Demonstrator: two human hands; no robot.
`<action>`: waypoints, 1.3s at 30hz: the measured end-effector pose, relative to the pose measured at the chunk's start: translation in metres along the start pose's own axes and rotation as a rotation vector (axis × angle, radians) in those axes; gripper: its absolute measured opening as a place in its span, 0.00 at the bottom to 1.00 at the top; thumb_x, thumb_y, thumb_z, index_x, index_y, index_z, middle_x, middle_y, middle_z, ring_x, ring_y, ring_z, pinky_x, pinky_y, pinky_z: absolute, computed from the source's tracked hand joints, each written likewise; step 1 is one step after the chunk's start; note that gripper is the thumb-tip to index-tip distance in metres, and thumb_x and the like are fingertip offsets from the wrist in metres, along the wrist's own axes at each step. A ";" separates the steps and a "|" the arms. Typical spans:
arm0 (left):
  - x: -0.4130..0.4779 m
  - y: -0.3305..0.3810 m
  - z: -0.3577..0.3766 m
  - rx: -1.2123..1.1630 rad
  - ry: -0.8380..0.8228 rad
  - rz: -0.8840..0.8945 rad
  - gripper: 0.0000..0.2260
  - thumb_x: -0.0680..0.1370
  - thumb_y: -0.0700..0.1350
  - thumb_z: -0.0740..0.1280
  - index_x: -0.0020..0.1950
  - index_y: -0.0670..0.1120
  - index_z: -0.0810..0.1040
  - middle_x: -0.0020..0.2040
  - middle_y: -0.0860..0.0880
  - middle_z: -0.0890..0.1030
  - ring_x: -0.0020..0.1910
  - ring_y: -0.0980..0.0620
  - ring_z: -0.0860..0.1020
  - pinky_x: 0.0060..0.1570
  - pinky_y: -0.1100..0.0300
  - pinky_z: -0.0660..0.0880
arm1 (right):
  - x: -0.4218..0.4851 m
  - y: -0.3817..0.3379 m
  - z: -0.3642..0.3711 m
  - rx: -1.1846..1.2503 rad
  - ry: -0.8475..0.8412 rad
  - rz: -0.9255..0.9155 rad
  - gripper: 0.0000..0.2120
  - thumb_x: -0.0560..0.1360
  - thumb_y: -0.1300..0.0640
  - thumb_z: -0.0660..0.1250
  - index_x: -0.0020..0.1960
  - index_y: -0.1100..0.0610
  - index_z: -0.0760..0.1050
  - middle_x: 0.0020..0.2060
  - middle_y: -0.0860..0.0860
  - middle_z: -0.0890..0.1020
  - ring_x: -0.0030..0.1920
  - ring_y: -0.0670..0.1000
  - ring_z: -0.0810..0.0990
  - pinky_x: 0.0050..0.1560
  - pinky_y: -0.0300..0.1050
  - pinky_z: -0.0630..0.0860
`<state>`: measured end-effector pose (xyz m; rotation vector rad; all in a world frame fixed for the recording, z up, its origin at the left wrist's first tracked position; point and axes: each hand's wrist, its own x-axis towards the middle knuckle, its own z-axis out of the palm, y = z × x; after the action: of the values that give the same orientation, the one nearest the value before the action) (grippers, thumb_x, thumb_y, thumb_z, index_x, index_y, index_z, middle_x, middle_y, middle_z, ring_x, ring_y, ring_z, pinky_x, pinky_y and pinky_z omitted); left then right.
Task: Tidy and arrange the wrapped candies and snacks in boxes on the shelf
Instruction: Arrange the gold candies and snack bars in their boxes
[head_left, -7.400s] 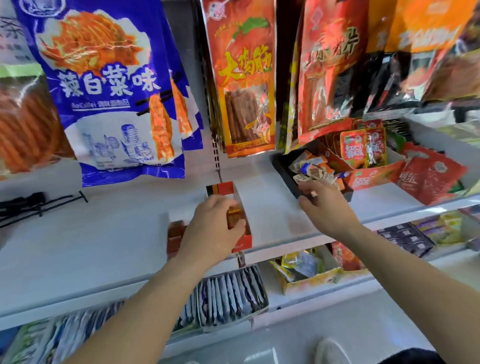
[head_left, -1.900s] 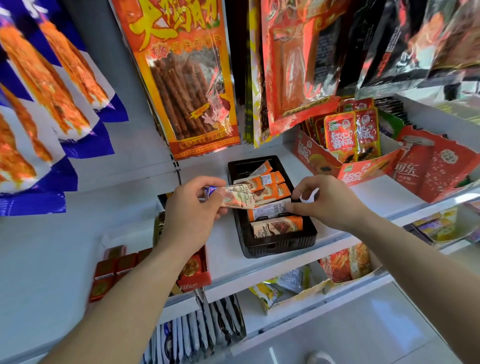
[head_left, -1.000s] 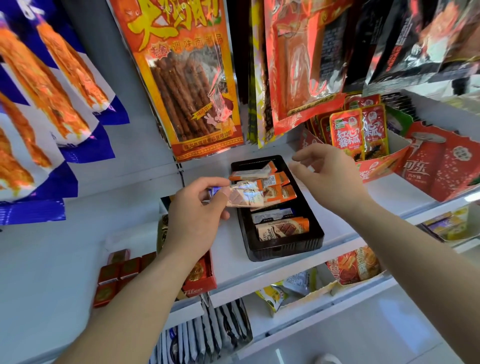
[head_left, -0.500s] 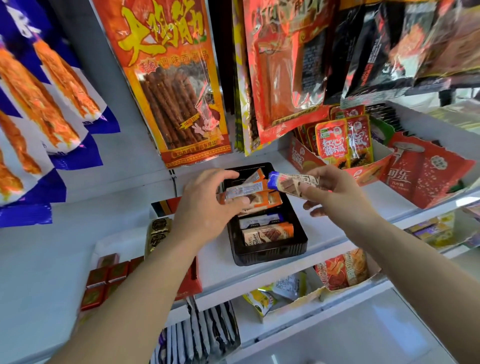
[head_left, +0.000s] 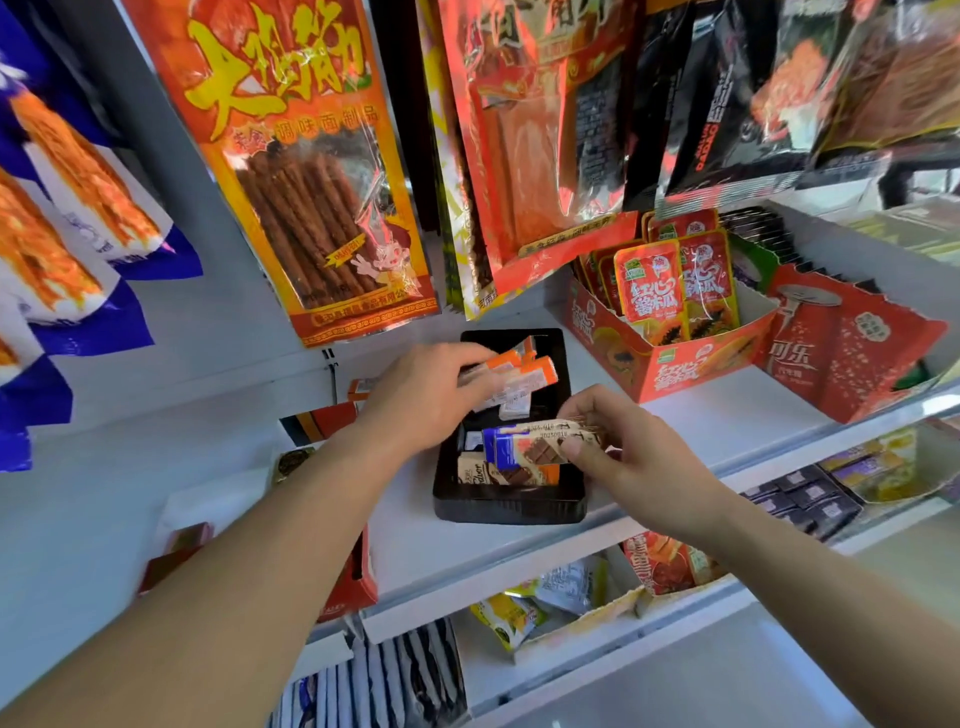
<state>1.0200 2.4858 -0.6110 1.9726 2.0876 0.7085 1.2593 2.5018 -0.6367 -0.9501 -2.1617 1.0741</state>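
A black plastic tray (head_left: 509, 508) of wrapped candy bars sits on the white shelf (head_left: 727, 421). My left hand (head_left: 426, 400) reaches over the tray's back half and grips several orange-ended bars (head_left: 524, 371). My right hand (head_left: 628, 452) pinches a blue-ended chocolate bar (head_left: 524, 446) by its right end, low over the tray's front half. An orange-ended bar (head_left: 506, 475) lies flat in the tray just below it.
A red box of packets (head_left: 670, 358) stands right of the tray, with red cola packs (head_left: 852, 343) beyond. A red carton of small sweets (head_left: 348, 577) sits left, under my forearm. Big snack bags (head_left: 311, 171) hang close above. Lower shelves hold more snacks (head_left: 561, 597).
My right hand has brought the blue-ended bar down from above the tray's back to just over its front. My left hand still holds the orange bars over the back of the tray.
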 end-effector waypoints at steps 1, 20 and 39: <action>0.003 -0.001 0.001 0.023 0.024 0.002 0.12 0.79 0.56 0.67 0.61 0.57 0.80 0.52 0.53 0.84 0.49 0.51 0.79 0.45 0.53 0.77 | 0.000 0.000 0.000 -0.016 -0.007 -0.011 0.05 0.80 0.55 0.66 0.52 0.46 0.73 0.46 0.46 0.83 0.47 0.48 0.81 0.47 0.54 0.78; -0.023 0.001 0.008 -0.064 -0.005 0.043 0.11 0.70 0.45 0.78 0.48 0.54 0.79 0.51 0.59 0.76 0.51 0.57 0.76 0.47 0.61 0.74 | -0.003 0.002 -0.003 0.084 -0.021 0.006 0.05 0.80 0.56 0.67 0.52 0.47 0.74 0.46 0.45 0.84 0.45 0.51 0.81 0.48 0.53 0.78; 0.012 -0.005 0.017 -0.032 0.244 -0.037 0.10 0.79 0.47 0.69 0.59 0.49 0.84 0.54 0.50 0.84 0.50 0.52 0.79 0.47 0.59 0.72 | -0.001 0.007 -0.002 0.043 -0.013 -0.028 0.06 0.80 0.55 0.67 0.51 0.44 0.74 0.46 0.43 0.83 0.43 0.46 0.79 0.44 0.45 0.77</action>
<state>1.0216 2.5013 -0.6261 1.9091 2.2238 1.0144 1.2642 2.5051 -0.6417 -0.8934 -2.1478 1.1116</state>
